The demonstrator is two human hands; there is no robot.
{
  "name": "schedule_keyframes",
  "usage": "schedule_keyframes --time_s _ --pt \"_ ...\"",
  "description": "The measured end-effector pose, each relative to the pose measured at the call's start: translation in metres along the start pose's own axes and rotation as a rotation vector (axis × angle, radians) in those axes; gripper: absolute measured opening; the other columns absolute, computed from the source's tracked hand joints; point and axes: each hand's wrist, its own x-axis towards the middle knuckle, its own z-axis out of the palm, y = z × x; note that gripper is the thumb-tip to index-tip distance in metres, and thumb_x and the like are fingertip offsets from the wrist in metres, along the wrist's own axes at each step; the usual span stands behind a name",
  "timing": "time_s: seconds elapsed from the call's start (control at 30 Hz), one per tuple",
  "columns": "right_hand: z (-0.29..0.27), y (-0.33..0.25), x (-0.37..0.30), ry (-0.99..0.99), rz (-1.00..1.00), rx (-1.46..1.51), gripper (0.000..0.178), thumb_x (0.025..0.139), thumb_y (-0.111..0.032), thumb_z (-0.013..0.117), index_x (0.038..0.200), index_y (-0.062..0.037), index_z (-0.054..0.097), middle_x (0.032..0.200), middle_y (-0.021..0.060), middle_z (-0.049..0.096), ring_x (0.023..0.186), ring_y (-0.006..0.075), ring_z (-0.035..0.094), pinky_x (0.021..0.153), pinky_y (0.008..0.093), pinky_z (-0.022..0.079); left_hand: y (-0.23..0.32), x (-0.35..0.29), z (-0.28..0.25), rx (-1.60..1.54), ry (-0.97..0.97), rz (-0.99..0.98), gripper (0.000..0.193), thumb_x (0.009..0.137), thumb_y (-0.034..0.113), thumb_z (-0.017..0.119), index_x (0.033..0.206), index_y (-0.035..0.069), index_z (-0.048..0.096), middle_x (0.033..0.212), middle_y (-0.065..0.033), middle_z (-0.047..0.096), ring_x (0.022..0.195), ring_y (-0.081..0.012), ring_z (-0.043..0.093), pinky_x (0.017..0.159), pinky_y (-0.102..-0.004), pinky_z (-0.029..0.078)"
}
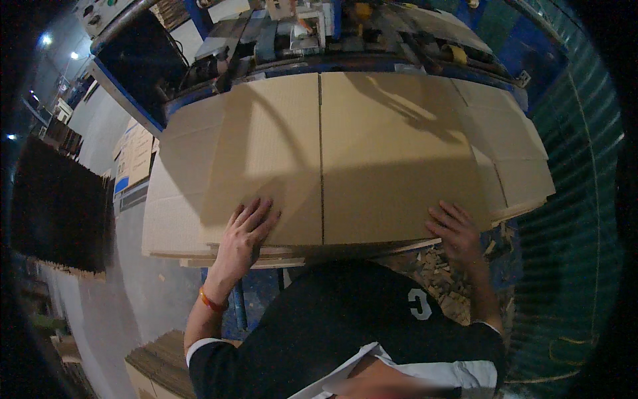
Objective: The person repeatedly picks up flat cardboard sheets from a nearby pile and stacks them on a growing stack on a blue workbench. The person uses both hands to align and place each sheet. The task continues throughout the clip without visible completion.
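Brown cardboard makes up the top sheet (392,193), lying flat on paler sheets (179,179) that jut out on both sides; its far edge meets the blue machine (126,93), its near edge the torso. Grey floor (133,246) opens leftward, while a green ribbed wall (565,266) bounds the right. Two hands: the left hand (249,225) rests open, fingers spread, gripping nothing; the right hand (457,229) bends over the near edge, grip unclear. One top sheet, one dark crease, one orange wristband (211,300).
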Motion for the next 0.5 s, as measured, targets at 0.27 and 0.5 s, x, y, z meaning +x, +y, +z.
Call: schedule_keyframes --time_s 0.27,0.5 --pt "0.0 0.063 0.05 -0.226 0.124 -0.002 0.061 0.064 -0.034 0.072 0.119 -0.0144 0.055 0.134 0.0096 0.042 0.127 0.0285 0.033 0.103 0.043 0.028 -0.034 0.035 -0.003 0.013 0.169 0.036 0.056 0.074 0.001 0.053 0.128 0.013 0.047 0.133 -0.0115 0.043 0.122 -0.0316 0.041 0.104 -0.0451 0.029" --pt "0.028 0.092 0.114 -0.178 -0.155 -0.241 0.068 0.073 -0.058 0.056 0.129 -0.0194 0.047 0.138 0.0072 0.038 0.125 0.0312 0.035 0.101 0.0471 0.03 -0.095 0.087 0.002 -0.091 0.31 -0.04 0.067 0.067 0.005 0.067 0.129 0.013 0.045 0.131 -0.0142 0.043 0.119 -0.0335 0.043 0.102 -0.0404 0.034"
